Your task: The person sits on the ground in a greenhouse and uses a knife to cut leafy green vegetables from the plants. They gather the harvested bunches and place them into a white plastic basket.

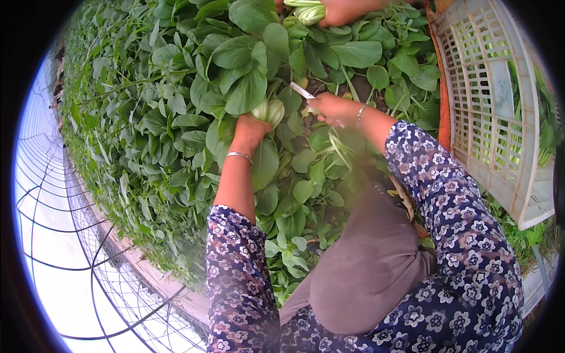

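My left hand [252, 127] is closed around the pale, thick stems of a bok choy bunch [274, 112]. Broad green leaves [240, 66] fan out beyond and beside that hand. To its right, my right hand [331, 108] grips a narrow whitish tool [302, 90], whose end sticks out toward the upper left; whether this is a handle or a blade I cannot tell. Under the right hand lie soil and loose leaves, with cut-looking pale stalks [340, 149] closer to my knee [357, 282].
Another person's hand [346, 11] holds bok choy stems [310, 13] at the top edge. A white slatted plastic crate [525, 176] with greens stands at the right, an orange edge [442, 101] beside it. Dense leafy plants [154, 110] fill the left, bordered by netting and hoops [95, 264].
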`<state>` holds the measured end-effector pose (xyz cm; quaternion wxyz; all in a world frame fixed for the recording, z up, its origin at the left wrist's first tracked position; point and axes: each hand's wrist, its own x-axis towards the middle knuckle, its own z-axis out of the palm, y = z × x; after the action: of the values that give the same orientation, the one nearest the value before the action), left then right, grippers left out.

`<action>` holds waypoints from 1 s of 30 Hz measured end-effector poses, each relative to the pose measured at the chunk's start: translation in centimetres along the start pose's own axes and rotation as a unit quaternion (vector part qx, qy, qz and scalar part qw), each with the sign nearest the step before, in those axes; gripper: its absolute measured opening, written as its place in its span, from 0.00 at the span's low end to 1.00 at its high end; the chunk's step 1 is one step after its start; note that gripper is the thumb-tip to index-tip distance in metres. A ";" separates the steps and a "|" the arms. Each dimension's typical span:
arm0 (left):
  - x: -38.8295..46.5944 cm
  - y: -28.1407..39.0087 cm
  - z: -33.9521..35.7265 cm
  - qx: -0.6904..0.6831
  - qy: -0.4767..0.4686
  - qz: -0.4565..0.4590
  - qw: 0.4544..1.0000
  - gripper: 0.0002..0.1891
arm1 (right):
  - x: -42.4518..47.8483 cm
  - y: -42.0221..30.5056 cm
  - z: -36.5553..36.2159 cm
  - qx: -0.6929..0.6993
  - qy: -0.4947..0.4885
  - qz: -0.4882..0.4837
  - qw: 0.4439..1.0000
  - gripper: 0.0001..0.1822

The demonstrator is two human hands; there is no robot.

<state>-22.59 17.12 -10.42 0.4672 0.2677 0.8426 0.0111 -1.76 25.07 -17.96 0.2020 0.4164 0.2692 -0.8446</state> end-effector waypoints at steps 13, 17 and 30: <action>-6.4 2.5 -0.9 0.067 -0.033 -0.064 0.995 0.25 | -3.3 -0.4 0.3 -0.201 0.135 -0.105 0.965 0.20; -11.8 3.2 -0.9 0.009 -0.041 -0.034 0.999 0.25 | -6.6 1.8 1.0 -0.043 0.227 -0.335 0.914 0.21; -18.1 3.8 2.0 -0.268 -0.036 0.049 0.961 0.35 | -10.3 2.4 0.9 -0.005 0.156 -0.342 0.927 0.11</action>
<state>-11.75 11.55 3.57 0.5505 0.1739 0.7772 0.2501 4.95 23.89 -9.80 -0.1415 0.4241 0.4280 -0.7855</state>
